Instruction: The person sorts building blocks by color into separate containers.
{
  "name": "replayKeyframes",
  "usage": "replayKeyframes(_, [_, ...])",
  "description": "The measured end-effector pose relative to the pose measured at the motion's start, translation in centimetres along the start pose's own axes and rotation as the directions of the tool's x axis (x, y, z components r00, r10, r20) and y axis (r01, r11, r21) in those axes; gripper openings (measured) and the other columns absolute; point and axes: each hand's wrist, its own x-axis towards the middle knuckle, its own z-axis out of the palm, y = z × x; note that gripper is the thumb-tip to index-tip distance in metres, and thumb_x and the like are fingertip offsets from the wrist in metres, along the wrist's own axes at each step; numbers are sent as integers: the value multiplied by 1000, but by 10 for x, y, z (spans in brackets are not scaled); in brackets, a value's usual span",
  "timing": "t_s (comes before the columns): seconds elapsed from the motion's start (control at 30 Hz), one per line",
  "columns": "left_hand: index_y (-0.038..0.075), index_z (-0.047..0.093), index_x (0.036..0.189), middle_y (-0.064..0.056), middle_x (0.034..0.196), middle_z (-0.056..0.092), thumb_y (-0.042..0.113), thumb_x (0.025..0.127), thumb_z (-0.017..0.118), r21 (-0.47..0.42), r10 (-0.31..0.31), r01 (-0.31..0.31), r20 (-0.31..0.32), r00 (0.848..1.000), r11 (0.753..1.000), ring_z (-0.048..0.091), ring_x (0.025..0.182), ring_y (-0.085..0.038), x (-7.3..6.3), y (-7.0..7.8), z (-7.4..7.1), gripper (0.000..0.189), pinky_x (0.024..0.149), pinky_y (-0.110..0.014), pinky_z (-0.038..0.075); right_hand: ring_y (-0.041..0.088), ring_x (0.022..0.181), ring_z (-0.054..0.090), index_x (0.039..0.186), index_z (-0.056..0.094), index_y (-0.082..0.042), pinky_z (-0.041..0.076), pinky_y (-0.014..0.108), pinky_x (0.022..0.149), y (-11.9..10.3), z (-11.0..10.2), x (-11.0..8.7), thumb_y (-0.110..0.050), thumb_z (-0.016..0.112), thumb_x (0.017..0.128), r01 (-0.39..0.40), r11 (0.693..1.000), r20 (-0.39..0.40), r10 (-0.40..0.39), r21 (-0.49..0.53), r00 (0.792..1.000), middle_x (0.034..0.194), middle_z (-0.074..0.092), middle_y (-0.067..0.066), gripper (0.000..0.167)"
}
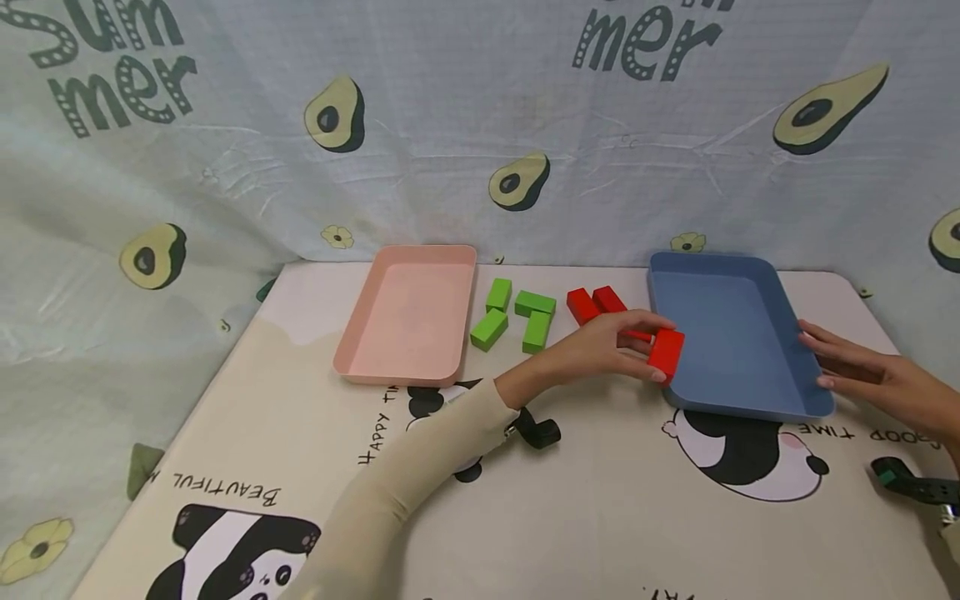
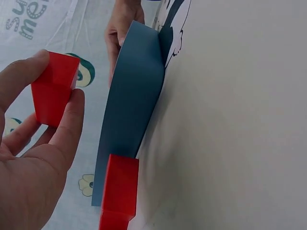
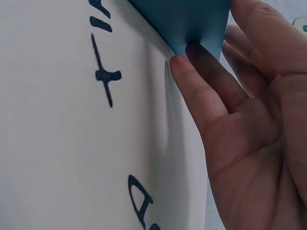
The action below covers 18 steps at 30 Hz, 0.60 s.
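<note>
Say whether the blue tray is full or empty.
Empty: the blue tray shows only bare floor; the left hand holds a red block.

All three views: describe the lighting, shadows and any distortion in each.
Head view: bright, mostly even light, with faint pale creases on the backdrop; the upper-right avocado print looks stretched, possibly by the lens. Left wrist view: dimmer, a soft shadow on the tabletop beside the blue tray. Right wrist view: also dim, with soft shadow on the tabletop near the right hand.
</note>
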Motion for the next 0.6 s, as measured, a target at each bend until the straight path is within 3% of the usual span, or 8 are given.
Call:
replayKeyframes(0.13, [11,55,144,3,131,58,8,86,81,4,-3,3,-13,1000,1000,65,107,-8,1,2,3,64,90,-25,58,-24,135,11,162,26,-15,14,-6,99,-1,0,0,-3,60,101,-15,1000,8,15,-2,1000,167,7,-22,71])
replayKeyframes(0.33, [14,56,143,4,129,59,11,86,82,32,-14,14,-28,1000,999,65,106,-6,4,4,8,63,88,-24,57,-28,118,29,164,18,-22,31,-4,93,-2,-2,1,-9,60,103,-54,999,42,53,1,998,165,8,-26,75])
replayKeyframes(0.6, [19,57,144,6,133,58,16,85,84,118,-22,27,-47,999,993,64,104,-3,12,10,12,64,86,-22,56,-29,119,27,165,15,-24,30,-3,94,2,-1,2,-9,60,103,-39,999,53,39,-1,998,165,6,-25,77])
